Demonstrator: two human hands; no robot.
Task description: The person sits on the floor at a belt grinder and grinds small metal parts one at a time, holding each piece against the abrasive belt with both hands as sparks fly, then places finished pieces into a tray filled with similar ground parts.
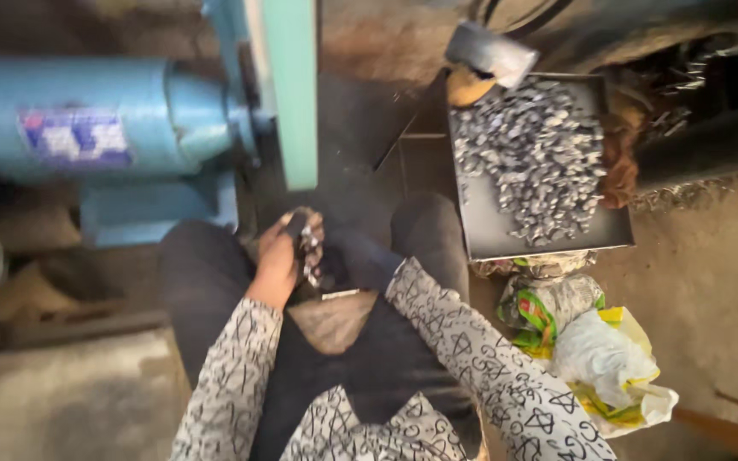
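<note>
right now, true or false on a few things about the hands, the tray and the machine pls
1. The left hand holds small dark metal pieces over the lap. True.
2. The metal tray is empty. False: it holds a heap of small grey metal pieces.
3. The blue motor sits to the left. True.
4. The right hand is plainly in view. False: only its patterned sleeve shows, the hand hidden between the knees.
5. Crumpled bags lie below the tray. True.
</note>
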